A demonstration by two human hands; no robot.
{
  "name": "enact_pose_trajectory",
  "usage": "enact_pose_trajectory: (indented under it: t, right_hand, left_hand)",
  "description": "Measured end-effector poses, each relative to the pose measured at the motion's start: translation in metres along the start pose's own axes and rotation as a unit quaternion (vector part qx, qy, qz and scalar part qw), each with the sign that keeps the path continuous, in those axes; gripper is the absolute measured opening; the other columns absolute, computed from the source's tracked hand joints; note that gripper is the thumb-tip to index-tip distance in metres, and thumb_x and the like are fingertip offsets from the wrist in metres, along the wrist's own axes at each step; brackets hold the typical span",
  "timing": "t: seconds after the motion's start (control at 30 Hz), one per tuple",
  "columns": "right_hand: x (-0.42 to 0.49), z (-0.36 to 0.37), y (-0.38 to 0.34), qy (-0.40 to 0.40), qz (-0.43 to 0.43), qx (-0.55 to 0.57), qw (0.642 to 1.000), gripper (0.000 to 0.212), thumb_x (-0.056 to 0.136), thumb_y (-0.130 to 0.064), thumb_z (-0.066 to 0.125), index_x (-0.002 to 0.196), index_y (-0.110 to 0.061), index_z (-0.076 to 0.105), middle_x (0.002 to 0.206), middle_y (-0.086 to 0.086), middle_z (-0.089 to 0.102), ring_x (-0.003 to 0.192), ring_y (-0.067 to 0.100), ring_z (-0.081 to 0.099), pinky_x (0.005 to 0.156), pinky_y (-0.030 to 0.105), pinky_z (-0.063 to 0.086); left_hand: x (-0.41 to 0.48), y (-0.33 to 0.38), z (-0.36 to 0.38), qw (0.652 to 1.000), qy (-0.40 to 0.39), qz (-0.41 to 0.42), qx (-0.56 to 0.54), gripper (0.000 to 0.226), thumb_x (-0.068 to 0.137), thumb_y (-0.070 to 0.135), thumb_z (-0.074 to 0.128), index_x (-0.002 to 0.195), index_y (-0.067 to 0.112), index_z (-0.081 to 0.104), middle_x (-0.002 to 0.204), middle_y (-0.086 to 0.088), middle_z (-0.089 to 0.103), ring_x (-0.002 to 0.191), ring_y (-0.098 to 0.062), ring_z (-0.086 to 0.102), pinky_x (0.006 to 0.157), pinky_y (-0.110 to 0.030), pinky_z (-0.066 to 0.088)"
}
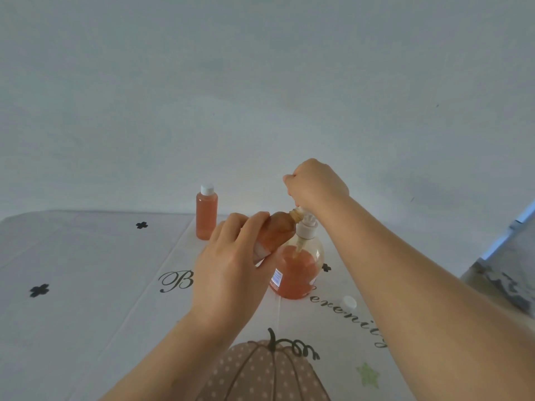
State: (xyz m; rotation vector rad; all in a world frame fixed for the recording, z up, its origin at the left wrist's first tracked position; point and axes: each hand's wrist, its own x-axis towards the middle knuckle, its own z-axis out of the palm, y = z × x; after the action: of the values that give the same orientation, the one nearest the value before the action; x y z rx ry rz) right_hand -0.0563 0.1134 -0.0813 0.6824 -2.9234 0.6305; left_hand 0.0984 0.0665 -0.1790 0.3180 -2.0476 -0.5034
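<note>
1. Left hand: grips the small bottle. The fingers wrap over the upper side of the body; the thumb is hidden behind the bottle.
2. Small bottle: held off the counter, tilted steeply with the neck up and to the right. The neck is uncapped. The body is tinted orange. The open mouth sits just under the spout of the pump head, touching it or very nearly so; the exact contact cannot be told.
3. Right hand: positioned directly above the pump head, fingers curled down into a closed fist around its top. The fingertips are hidden under the hand.
4. Pump bottle: stands upright on the counter, just right of the left hand and partly behind it. It is clear, roughly half full of orange liquid, with the dip tube visible inside and a label on its left side.
5. A 2nd small bottle stands upright at the back of the counter, left of the hands and apart from them. It is full of orange liquid and carries a white cap.
6. 1 loose white cap lies on the counter to the right of the pump bottle, under the right forearm.
7. The counter is covered with a white cloth printed with a pumpkin, script lettering and black clover marks.
</note>
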Motion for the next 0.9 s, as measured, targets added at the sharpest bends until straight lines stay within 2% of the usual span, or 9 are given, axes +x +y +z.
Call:
enact_pose_trajectory:
  t: [0.07,0.13,0.23,0.33,0.47,0.57,0.73,0.8,0.9]
  right_hand:
    - [0.000,0.000,-0.001,0.004,0.008,-0.012,1.000,0.016,0.088,-0.019,0.046,0.076,-0.013,0.056,0.072,0.002,0.062,0.060,0.023,0.055,0.051,0.023,0.032]
    - [-0.001,0.000,-0.003,0.011,0.013,-0.026,1.000,0.022,0.089,-0.017,0.046,0.067,-0.015,0.047,0.063,0.000,0.051,0.051,0.019,0.044,0.048,0.022,0.028]
    - [-0.002,0.001,-0.007,0.018,0.015,-0.043,0.999,0.029,0.089,-0.013,0.047,0.061,-0.016,0.038,0.059,-0.001,0.043,0.049,0.018,0.038,0.047,0.023,0.025]
    - [-0.002,-0.001,-0.007,0.011,0.025,-0.059,0.998,0.026,0.088,-0.010,0.047,0.063,-0.015,0.040,0.061,0.000,0.045,0.051,0.018,0.040,0.048,0.023,0.026]
    - [-0.002,0.004,0.000,-0.014,0.049,-0.056,0.997,0.024,0.087,-0.011,0.048,0.064,-0.015,0.041,0.063,0.001,0.046,0.052,0.018,0.040,0.048,0.025,0.027]
    - [-0.002,0.009,0.002,-0.026,0.057,-0.048,0.997,0.017,0.086,-0.013,0.049,0.070,-0.015,0.049,0.068,0.001,0.052,0.054,0.018,0.043,0.049,0.025,0.028]
    - [-0.003,0.008,0.001,-0.025,0.052,-0.039,0.998,0.014,0.085,-0.013,0.050,0.072,-0.015,0.051,0.067,0.001,0.052,0.056,0.020,0.045,0.050,0.025,0.028]
    - [-0.003,0.005,0.000,-0.020,0.048,-0.036,0.998,0.016,0.085,-0.012,0.050,0.069,-0.015,0.049,0.065,0.001,0.050,0.056,0.021,0.046,0.049,0.025,0.028]
    - [-0.003,-0.002,-0.004,-0.016,0.037,-0.050,0.998,0.011,0.083,-0.012,0.050,0.074,-0.014,0.055,0.065,0.001,0.054,0.053,0.020,0.046,0.050,0.023,0.031]
  left_hand:
    - [-0.001,0.000,0.000,1.000,0.004,0.000,0.002,0.037,0.080,0.041,0.067,0.110,0.020,0.066,0.090,0.008,0.057,0.072,-0.012,0.055,0.047,-0.026,0.044]
    - [-0.002,-0.001,0.000,1.000,0.006,0.000,0.003,0.036,0.082,0.043,0.064,0.110,0.021,0.066,0.090,0.009,0.056,0.068,-0.011,0.054,0.044,-0.028,0.044]
    - [-0.001,-0.003,0.001,1.000,0.002,-0.005,-0.003,0.041,0.083,0.051,0.056,0.110,0.022,0.064,0.091,0.010,0.057,0.064,-0.012,0.056,0.043,-0.031,0.046]
    - [0.000,-0.004,0.001,1.000,-0.004,-0.004,-0.016,0.044,0.083,0.053,0.055,0.113,0.023,0.062,0.094,0.009,0.057,0.065,-0.015,0.057,0.044,-0.032,0.048]
    - [-0.002,-0.007,0.006,0.999,-0.017,0.009,-0.026,0.045,0.080,0.041,0.067,0.118,0.018,0.063,0.096,0.006,0.057,0.073,-0.013,0.058,0.047,-0.033,0.049]
    - [-0.003,-0.013,0.010,0.999,-0.034,0.015,-0.031,0.049,0.079,0.040,0.073,0.121,0.016,0.062,0.099,0.005,0.057,0.076,-0.015,0.059,0.049,-0.036,0.050]
    - [-0.003,-0.015,0.007,0.998,-0.046,0.019,-0.045,0.052,0.082,0.049,0.060,0.123,0.017,0.060,0.102,0.007,0.054,0.077,-0.013,0.058,0.050,-0.035,0.050]
    - [-0.003,-0.013,0.007,0.998,-0.047,0.021,-0.048,0.050,0.082,0.044,0.062,0.124,0.017,0.060,0.102,0.007,0.053,0.076,-0.012,0.058,0.050,-0.034,0.050]
    - [-0.003,-0.011,0.006,0.997,-0.042,0.015,-0.056,0.047,0.082,0.037,0.067,0.125,0.018,0.059,0.103,0.007,0.053,0.076,-0.012,0.057,0.051,-0.034,0.051]
